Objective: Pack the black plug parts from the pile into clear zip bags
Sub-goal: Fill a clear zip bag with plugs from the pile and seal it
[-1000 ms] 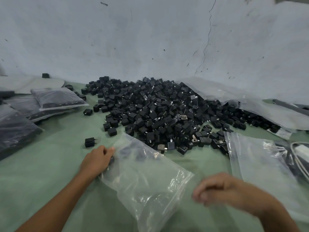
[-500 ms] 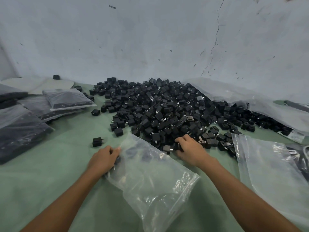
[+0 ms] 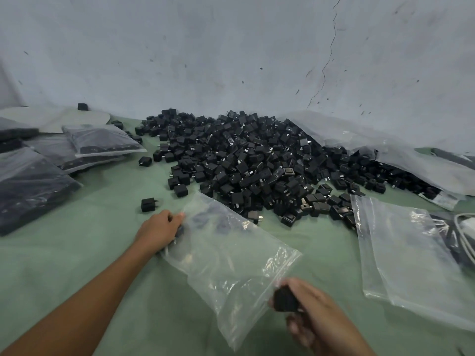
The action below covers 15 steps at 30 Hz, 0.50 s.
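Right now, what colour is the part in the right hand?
Black: the plug part gripped by the right hand, seen in the head view.

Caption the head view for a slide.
Left hand holds clear plastic zip bag; right hand grips black plug part.

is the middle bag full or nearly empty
Nearly empty: the clear bag lies limp, with a few dark parts near the left hand.

A pale grey-blue wall (image 3: pixel 205 55), scuffed and speckled with dark marks, fills the back. A thin crack (image 3: pixel 331 47) runs down it at right. Below lies a creased, dull green cloth (image 3: pixel 84 253) under soft, even light.
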{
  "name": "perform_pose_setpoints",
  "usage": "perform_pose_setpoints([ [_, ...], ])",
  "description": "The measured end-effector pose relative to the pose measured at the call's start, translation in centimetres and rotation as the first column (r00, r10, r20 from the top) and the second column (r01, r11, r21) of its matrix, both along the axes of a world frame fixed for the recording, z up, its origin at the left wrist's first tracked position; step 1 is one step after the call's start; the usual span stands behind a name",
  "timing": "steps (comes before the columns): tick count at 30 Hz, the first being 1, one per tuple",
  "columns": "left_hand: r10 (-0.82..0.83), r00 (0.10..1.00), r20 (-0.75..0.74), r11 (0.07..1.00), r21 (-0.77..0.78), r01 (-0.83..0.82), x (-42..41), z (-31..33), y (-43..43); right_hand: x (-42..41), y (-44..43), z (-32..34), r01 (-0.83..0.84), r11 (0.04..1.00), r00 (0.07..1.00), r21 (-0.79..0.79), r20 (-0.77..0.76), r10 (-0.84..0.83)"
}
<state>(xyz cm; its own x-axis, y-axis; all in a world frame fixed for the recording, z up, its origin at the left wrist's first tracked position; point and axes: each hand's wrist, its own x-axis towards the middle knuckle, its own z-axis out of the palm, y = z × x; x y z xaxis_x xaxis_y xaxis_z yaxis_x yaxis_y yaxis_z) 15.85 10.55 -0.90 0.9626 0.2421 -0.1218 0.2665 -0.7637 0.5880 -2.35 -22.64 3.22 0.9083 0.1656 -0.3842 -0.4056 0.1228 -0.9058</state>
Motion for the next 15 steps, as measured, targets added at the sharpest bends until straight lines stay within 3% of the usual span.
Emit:
perform_pose_setpoints([
  [6, 0.0, 1.0, -0.022, 1.0, 0.006, 0.0, -0.2, 0.5, -0.2, 5.6, 8.4, 0.2, 0.006, 0.888, 0.986, 0.46, -0.152, 0.072],
  [12, -0.019, 1.0, -0.01, 1.0, -0.008, 0.019, -0.4, 0.4, -0.1, 10.0, 10.6, 0.2, -0.01, 0.883, 0.994, 0.469, -0.091, 0.06],
  [15, -0.021, 1.0, -0.002, 1.0, 0.006, 0.021, -0.2, 0.1, 0.0, 8.7, 8.0, -0.5, -0.129, 0.795, 0.985, 0.592, -0.014, 0.171],
])
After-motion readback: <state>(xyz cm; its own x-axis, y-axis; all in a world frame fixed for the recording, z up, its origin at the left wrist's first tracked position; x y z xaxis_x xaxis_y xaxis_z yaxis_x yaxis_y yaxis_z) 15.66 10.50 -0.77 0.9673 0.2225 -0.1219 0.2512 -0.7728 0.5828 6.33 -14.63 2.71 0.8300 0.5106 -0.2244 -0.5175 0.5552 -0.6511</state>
